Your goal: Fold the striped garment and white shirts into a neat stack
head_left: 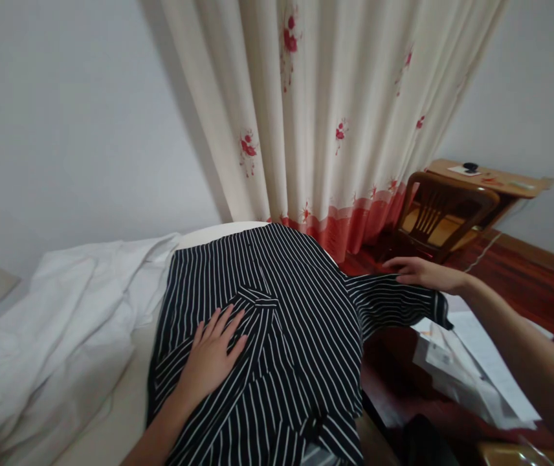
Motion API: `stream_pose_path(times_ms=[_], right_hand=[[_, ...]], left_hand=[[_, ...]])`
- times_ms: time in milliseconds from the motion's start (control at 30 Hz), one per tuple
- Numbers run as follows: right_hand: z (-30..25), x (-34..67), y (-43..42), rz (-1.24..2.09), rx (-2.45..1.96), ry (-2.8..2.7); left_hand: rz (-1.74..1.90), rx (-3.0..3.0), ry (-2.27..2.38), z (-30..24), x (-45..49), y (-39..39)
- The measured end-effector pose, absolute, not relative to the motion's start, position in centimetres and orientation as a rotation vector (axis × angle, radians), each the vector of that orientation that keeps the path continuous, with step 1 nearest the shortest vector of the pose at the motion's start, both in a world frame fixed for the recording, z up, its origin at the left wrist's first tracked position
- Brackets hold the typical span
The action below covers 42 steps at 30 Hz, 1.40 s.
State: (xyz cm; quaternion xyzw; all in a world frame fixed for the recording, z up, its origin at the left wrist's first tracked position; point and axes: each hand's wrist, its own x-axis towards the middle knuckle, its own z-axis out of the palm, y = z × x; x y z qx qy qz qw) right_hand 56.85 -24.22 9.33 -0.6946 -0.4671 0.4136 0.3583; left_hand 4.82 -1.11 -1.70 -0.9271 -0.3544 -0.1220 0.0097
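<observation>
Curtains (306, 97) hung behind; white cloth (77, 304) crowded the striped shirt (306, 304), where my left hand (213, 356) lay spread; my right hand (427, 273) clamped its sleeve (386, 301).

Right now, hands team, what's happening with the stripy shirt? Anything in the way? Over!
Left hand flat on striped shirt. Right hand at its outstretched sleeve, grip unclear. White cloth to the left, not covering shirt.

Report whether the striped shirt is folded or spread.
Partly folded: the striped shirt lies mostly spread, one sleeve folded across it under the left hand; the right hand holds the other sleeve out.
</observation>
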Motion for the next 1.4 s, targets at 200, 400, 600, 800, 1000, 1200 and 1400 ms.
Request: stream_pose_path(times_ms=[200,400,600,800,1000,1200,1400], right_hand=[[15.9,50.3,-20.6,1.367,-1.511,-1.16],[12.8,42.1,-11.9,1.495,-1.275,-0.904],[7.8,36.9,-7.7,1.603,-1.08,-0.788],[6.1,42.2,-11.0,0.902,-1.408,-0.894],[-1.7,46.0,-20.0,0.476,-1.726,-0.706],[-7.0,41.8,-26.7,0.996,-1.407,-0.731],[-5.5,39.7,-28.2,1.147,-1.213,-0.693]], left_hand=[[-0.335,-2.915,-1.144,-1.5,4.9,-1.4],[-0.448,-2.948,-1.16,-1.1,4.8,-1.8],[-0.816,-2.989,-1.137,0.0,4.6,-1.7],[-0.867,-3.088,-0.96,1.1,4.5,-2.2],[-0.591,-3.238,-0.683,3.4,5.1,-4.5],[-0.34,-3.299,-0.524,4.5,7.5,-4.9],[-0.457,-3.442,-0.52,4.7,10.0,-2.8]])
